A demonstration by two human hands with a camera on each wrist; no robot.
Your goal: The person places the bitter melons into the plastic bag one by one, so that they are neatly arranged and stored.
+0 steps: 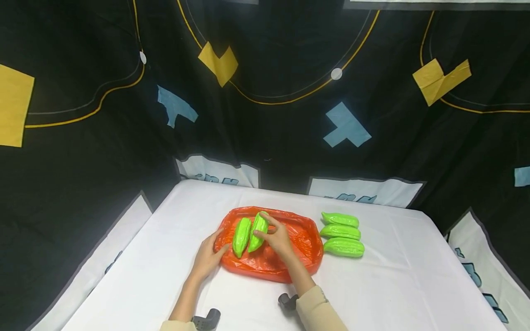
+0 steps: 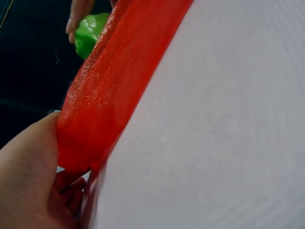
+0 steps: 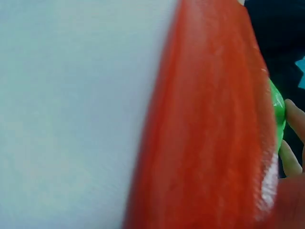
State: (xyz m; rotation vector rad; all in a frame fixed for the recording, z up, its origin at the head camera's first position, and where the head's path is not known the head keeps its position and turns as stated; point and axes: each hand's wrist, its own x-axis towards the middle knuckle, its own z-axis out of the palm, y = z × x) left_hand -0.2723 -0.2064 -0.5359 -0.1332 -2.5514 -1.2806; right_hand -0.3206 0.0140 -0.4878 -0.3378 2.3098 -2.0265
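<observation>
A shallow oval tray (image 1: 273,274) covered in crinkled red plastic sits on the white table. My left hand (image 1: 208,257) holds its left rim; in the left wrist view, the fingers curl partly behind the red wall (image 2: 109,90). Inside the tray's left half lies a bright green bitter melon (image 1: 241,237). Just right of it, my right hand (image 1: 278,238) pinches a second bitter melon (image 1: 257,233) between thumb and fingers, over the tray. In the right wrist view the rim hides most of this melon (image 3: 278,107).
Three more bitter melons (image 1: 343,232) lie in a column on the table (image 1: 397,276), right of the tray. A black patterned cloth (image 1: 269,133) hangs behind and beside the table. Dark grey devices (image 1: 207,319) are worn at both wrists.
</observation>
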